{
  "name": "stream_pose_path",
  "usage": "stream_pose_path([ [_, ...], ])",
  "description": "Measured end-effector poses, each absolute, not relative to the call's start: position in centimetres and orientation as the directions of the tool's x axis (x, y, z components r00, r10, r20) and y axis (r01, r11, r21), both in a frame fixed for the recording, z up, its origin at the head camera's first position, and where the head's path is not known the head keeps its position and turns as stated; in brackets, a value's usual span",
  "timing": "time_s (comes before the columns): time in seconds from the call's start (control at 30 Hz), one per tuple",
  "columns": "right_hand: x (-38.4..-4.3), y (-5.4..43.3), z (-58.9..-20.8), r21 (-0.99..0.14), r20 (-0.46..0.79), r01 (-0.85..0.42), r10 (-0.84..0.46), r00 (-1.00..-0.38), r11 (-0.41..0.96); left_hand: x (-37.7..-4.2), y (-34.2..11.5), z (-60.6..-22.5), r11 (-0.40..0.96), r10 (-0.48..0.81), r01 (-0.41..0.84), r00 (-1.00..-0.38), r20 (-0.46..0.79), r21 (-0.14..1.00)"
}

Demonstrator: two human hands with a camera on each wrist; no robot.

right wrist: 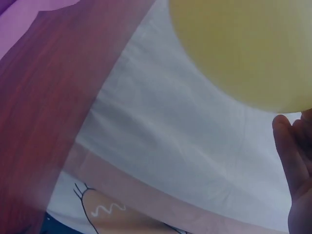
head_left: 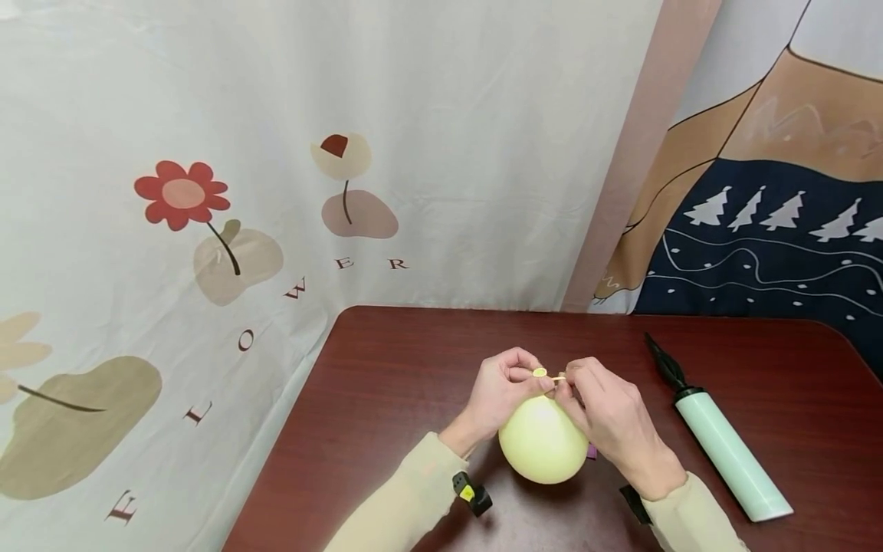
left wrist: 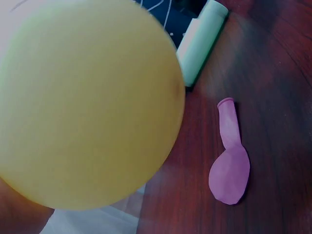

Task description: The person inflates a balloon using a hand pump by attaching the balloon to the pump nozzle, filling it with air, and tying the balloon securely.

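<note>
Left hand (head_left: 502, 389) pinches neck of inflated yellow balloon (head_left: 545, 445) near its lip; right hand (head_left: 610, 406) grips stretched neck from three o'clock side. Balloon body at six o'clock below both; neck pinched probably to keep air in. Hands angled inward, fingertips nearly meeting; forearms entering from seven and five o'clock. Uninflated pink balloon (left wrist: 230, 168) lies on counter (head_left: 414, 368). Mint-green hand pump (head_left: 734, 452) at balloon's three o'clock, nozzle toward eleven.

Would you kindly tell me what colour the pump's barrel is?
The pump's barrel is pale mint green; the head view shows it best.
</note>
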State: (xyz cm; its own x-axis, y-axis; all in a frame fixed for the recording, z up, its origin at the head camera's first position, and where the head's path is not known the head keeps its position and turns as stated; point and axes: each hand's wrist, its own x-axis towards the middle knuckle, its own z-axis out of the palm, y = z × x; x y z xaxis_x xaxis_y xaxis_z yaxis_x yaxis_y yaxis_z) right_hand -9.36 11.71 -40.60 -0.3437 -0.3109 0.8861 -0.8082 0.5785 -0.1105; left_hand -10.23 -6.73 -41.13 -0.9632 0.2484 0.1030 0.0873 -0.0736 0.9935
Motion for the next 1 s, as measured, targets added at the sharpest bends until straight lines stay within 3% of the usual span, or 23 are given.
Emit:
stream_pose_path([
  [0.13, -9.3, 11.6, -40.6, -0.054, 0.905, -0.826, -0.322, -0.277, 0.561, -10.2, -6.8, -40.8, -0.08, 0.265, 0.049, -0.962, 0.069, 0.996],
  [0.4, -9.3, 11.6, -40.4, -0.055, 0.9, -0.828, -0.332, -0.284, 0.558, -10.2, -7.2, -40.6, 0.011, 0.309, 0.102, -0.946, 0.094, 0.995],
  [0.53, -9.3, 11.5, -40.7, -0.09, 0.891, -0.829, -0.327, -0.315, 0.552, -10.2, -7.8, -40.5, 0.079, 0.384, 0.136, -0.918, 0.096, 0.987],
  [0.8, -9.0, 11.8, -41.1, -0.225, 0.795, -0.802, -0.372, -0.48, 0.554, -10.5, -8.8, -40.4, 0.064, 0.519, 0.144, -0.85, 0.09, 0.987],
  [1.0, -9.0, 11.7, -41.2, -0.229, 0.791, -0.805, -0.377, -0.481, 0.547, -10.6, -9.0, -40.4, 0.077, 0.531, 0.112, -0.846, 0.055, 0.991],
])
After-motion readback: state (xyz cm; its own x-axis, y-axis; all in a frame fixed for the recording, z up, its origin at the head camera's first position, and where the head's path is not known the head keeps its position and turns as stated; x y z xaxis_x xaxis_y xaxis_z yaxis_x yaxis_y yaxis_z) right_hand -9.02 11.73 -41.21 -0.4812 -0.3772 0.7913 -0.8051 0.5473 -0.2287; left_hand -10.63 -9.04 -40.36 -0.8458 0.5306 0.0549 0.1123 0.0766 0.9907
